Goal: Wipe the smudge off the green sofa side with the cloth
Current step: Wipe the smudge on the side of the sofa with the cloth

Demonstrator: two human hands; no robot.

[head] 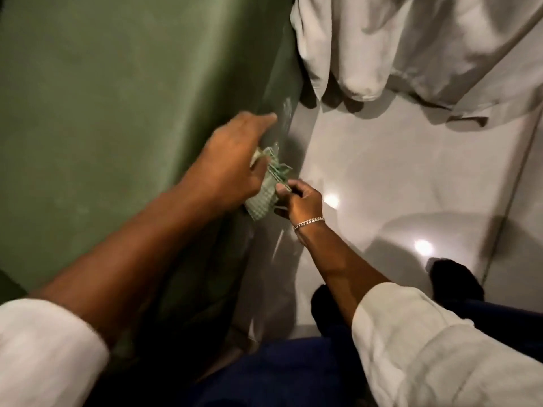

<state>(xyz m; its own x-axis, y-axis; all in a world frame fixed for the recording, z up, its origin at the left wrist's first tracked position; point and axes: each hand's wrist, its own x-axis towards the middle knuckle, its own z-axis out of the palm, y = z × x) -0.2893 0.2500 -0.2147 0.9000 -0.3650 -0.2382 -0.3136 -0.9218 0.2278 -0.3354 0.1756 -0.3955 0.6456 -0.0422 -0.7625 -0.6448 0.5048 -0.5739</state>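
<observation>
The green sofa side (117, 98) fills the left half of the head view, with pale streaks (286, 111) near its right edge. A small green-and-white checked cloth (263, 198) sits folded between both hands, close to that edge. My left hand (232, 163) covers the cloth's upper part, its index finger stretched toward the streaks. My right hand (299, 201), with a silver bracelet on the wrist, pinches the cloth's right side. Which mark is the smudge I cannot tell.
A glossy grey tiled floor (396, 177) lies to the right of the sofa. A white draped sheet (411, 45) hangs at the upper right. My dark shoes (458, 280) and blue trousers (279, 374) show at the bottom.
</observation>
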